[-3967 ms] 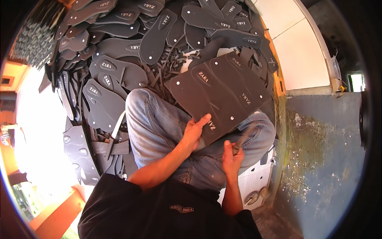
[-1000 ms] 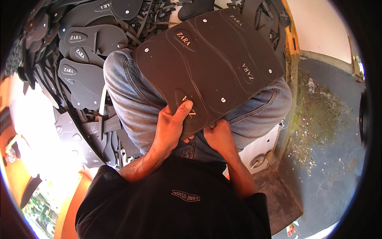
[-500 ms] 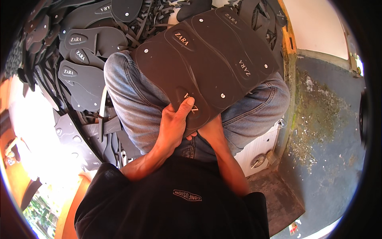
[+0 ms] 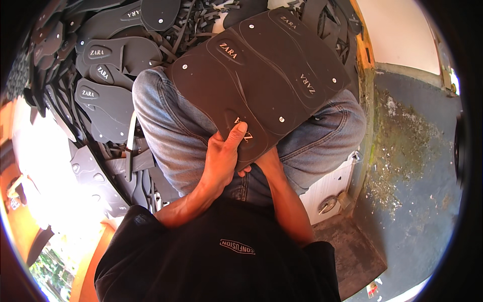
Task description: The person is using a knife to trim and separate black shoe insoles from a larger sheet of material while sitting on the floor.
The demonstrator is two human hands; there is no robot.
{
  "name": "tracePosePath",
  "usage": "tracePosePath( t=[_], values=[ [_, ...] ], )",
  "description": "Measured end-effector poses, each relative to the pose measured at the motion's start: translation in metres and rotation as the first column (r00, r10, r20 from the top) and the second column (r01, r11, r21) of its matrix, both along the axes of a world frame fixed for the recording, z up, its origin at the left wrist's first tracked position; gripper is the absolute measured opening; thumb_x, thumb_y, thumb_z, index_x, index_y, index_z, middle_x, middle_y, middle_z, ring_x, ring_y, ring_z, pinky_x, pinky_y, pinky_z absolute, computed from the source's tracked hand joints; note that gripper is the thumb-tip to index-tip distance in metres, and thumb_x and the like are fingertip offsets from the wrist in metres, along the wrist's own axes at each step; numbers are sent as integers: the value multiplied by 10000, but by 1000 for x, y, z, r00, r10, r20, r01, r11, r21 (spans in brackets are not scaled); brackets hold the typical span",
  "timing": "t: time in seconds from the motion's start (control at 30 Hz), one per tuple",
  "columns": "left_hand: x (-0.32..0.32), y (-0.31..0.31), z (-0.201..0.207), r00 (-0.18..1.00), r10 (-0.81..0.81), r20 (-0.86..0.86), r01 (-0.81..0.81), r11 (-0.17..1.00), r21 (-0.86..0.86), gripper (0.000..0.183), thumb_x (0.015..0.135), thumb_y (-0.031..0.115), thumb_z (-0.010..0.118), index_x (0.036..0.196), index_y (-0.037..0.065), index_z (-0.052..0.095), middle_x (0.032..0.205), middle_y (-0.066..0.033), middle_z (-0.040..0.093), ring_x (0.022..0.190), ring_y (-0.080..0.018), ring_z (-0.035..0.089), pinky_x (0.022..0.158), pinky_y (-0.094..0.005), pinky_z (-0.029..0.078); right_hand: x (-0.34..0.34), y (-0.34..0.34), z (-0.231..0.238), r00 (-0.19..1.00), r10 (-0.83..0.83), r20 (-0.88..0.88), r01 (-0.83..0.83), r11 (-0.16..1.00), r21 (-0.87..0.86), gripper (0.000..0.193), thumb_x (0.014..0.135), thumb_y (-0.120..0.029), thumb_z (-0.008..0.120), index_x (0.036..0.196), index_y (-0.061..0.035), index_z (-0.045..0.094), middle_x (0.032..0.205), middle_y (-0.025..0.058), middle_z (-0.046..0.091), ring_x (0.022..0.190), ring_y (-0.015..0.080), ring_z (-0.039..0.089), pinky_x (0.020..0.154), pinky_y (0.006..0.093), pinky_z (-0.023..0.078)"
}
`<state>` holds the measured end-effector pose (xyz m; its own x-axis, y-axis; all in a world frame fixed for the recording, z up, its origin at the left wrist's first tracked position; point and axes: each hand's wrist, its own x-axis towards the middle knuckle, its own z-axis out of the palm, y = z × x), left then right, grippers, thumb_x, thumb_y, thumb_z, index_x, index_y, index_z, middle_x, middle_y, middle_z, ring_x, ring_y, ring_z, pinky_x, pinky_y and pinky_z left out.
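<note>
Across my lap lies a dark foam sheet (image 4: 274, 75) moulded with several joined shoe-sole outlines, printed lettering and small white dots. My left hand (image 4: 224, 153) grips its near corner, with the thumb pressed flat on the upper face and the fingers curled beneath. My right hand (image 4: 268, 160) is under the same near edge. Most of that hand is covered by the sheet, so its finger pose does not show. A few fingertips peek out below the corner, and I cannot tell which hand they belong to.
Cut dark foam soles (image 4: 105, 108) are piled at the left, among many narrow offcut strips (image 4: 193, 25). A knife-like tool (image 4: 130, 146) with a pale blade and dark handle lies beside my left knee. At right is a stained grey floor (image 4: 417, 166) beside a raised edge.
The sheet has shifted very slightly, its far right corner dipping a little. Both hands stay in nearly the same place, and the left keeps its hold.
</note>
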<state>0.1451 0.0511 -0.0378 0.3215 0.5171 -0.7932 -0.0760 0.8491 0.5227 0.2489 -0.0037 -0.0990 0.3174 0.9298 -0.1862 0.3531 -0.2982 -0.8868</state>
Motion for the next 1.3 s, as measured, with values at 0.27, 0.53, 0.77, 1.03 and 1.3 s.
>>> tracePosePath(
  t=[0.27,0.53,0.77,1.03,1.3],
  values=[
    [-2,1,0,1000,14,18,-14,999,-38,377,899,386,581,860,15,531,568,-58,563,355,-127,512,263,-223,370,-3,4,-12,996,-50,76,33,977,212,214,831,-147,598,1014,-37,612,906,73,641,835,247,619,734,375,473],
    [-7,3,2,1000,0,11,1,998,-68,382,902,382,578,868,5,536,561,-58,560,349,-127,503,265,-224,369,8,14,-19,993,-35,117,6,971,239,205,836,-152,593,1003,-34,611,887,68,636,815,239,614,719,371,471],
    [-12,8,9,999,-47,15,48,997,-68,415,911,404,556,872,-9,558,579,-61,565,356,-119,498,270,-218,360,20,29,-24,991,-6,133,-23,976,217,199,841,-156,589,993,-31,609,871,64,631,799,233,609,707,367,469],
    [-19,10,8,998,-55,29,57,996,-74,422,906,421,558,866,1,569,584,-59,573,358,-109,494,270,-216,357,29,48,-29,988,28,152,-57,980,190,193,846,-161,584,982,-27,607,853,60,626,779,225,604,693,363,467],
    [-24,8,2,998,-40,37,43,997,-70,445,883,445,583,824,5,586,533,-46,552,329,-103,475,255,-207,351,35,59,-29,986,59,154,-86,981,172,188,851,-166,579,970,-23,606,834,55,621,760,218,599,678,359,464]
  ],
)
